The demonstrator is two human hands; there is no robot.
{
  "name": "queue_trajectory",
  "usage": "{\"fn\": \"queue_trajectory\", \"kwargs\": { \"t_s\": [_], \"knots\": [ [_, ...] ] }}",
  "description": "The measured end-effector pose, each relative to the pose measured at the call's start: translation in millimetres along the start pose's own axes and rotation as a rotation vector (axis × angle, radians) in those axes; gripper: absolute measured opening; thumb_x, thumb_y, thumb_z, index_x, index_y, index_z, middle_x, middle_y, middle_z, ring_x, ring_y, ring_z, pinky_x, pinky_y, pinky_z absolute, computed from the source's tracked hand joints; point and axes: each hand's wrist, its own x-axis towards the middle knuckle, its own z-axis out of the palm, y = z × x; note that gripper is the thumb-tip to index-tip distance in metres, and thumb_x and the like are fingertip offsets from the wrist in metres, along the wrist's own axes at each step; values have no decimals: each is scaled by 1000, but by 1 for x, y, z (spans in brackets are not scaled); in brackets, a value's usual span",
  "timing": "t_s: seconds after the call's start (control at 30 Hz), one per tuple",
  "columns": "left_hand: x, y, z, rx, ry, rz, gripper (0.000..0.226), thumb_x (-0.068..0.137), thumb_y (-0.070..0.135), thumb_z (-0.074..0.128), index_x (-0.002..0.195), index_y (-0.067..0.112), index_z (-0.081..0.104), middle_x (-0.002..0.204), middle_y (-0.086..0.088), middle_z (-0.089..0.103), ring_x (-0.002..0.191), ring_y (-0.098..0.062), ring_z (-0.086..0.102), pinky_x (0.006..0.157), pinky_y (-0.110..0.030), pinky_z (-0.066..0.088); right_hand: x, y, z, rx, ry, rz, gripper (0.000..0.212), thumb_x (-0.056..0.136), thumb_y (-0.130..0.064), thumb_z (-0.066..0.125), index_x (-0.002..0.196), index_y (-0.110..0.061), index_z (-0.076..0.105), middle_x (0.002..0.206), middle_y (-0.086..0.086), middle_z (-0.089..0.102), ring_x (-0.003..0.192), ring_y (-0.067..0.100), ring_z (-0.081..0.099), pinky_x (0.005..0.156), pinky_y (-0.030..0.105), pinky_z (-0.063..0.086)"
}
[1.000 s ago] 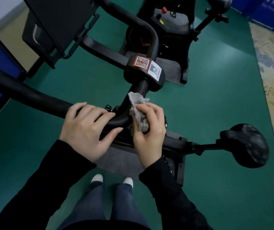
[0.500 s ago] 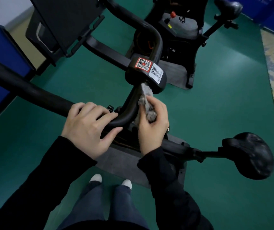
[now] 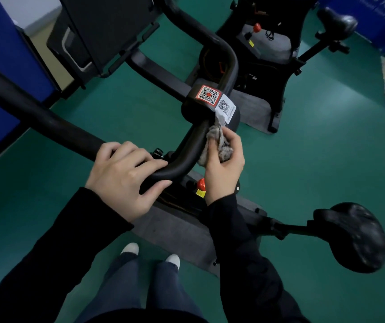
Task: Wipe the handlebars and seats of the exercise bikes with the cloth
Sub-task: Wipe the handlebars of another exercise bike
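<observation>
Right hand [image 3: 224, 169] was wrapped round a crumpled grey cloth [image 3: 219, 145], pressing it onto the right flank of the black curved tubular handlebar [image 3: 187, 148]. Cloth tip touched the lower edge of the black centre clamp block with two QR-code stickers [image 3: 210, 103]. Left hand [image 3: 121, 176] gripped the same bar at its bend, fingers curled over the top, thumb along the near side. It sat just beside the right hand, not touching it.

Key geometry: the bar section under the cloth ran from the bend at the left hand up and away to the clamp block. Cloth sat at the far end of that run. Past the block the bar carried on away and curved left. On the other side, the long grip ran out to the left frame edge beyond the left hand.

My read: handlebar wipe in progress, seats not started. Any next stroke should follow the tube axis. Right hand is nearer the clamp and the far half. Left hand covers the bend, so it would have to shift before the cloth reaches that patch.

Black padded seat [image 3: 354, 236] sat lower right, well apart from both hands, right hand nearer. Second black exercise bike [image 3: 268, 50] stood beyond on the green floor [image 3: 315, 159], its own seat [image 3: 338, 22] at top right.
</observation>
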Motion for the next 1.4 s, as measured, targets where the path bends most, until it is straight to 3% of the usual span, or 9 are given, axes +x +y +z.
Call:
{"fn": "queue_trajectory", "kwargs": {
  "t_s": [0.27,0.37,0.53,0.63,0.83,0.93,1.1,1.27,1.4],
  "knots": [
    [0,1,1,10,7,-7,34,82,45,58,91,16,75,78,2,67,77,-25,63,78,-40,40,-3,8,3,167,49,113,21,89,-7,63,102,-23,56,101,-4,64,99,12,64,92,34,53],
    [-1,0,1,9,-1,-11,34,82,45,59,91,16,75,78,2,67,78,-25,63,78,-41,41,-12,3,-3,23,0,-108,18,85,-10,68,99,-17,59,94,-6,64,90,1,63,78,15,49],
    [-1,-1,1,-3,-6,-11,34,83,45,59,93,16,75,80,2,66,78,-26,62,80,-40,37,16,-19,-15,-410,-466,-606,27,74,11,67,95,-6,65,98,0,62,97,23,59,85,29,47],
    [-2,-2,1,-7,-8,-11,35,84,46,59,94,16,75,80,1,67,79,-26,63,81,-39,37,53,-41,-13,-647,-758,-722,17,82,3,66,97,-4,66,97,8,64,96,26,57,84,30,44],
    [-1,-2,-2,-7,-19,2,36,84,46,57,94,16,75,80,1,67,79,-25,63,79,-40,39,86,-66,8,-957,-1085,-919,17,90,-12,60,106,-7,65,96,10,67,92,29,60,82,36,44],
    [-1,-2,-2,-5,-24,11,36,84,46,57,94,16,75,80,1,67,79,-25,63,77,-41,40,87,-76,18,-1048,-1191,-896,21,91,-27,59,107,-14,63,94,3,68,92,26,62,88,33,41],
    [-1,-3,-1,2,-16,17,35,84,46,59,92,16,75,80,2,67,77,-25,63,76,-41,41,74,-89,34,-1049,-1489,-649,15,85,-24,64,101,-25,63,67,-12,57,63,4,54,61,15,38],
    [1,-3,-1,4,-25,18,34,84,46,58,93,17,74,80,2,66,77,-25,63,76,-41,39,87,-91,39,-1186,-1401,-653,19,85,-20,61,105,-21,63,85,2,65,78,20,60,66,27,48],
    [1,-3,0,-2,-10,26,35,83,47,58,91,17,75,78,3,66,76,-25,63,76,-40,37,78,-79,28,-1044,-1342,-675,21,83,-14,60,103,-19,63,92,5,69,87,25,63,80,39,51]
  ]
}}
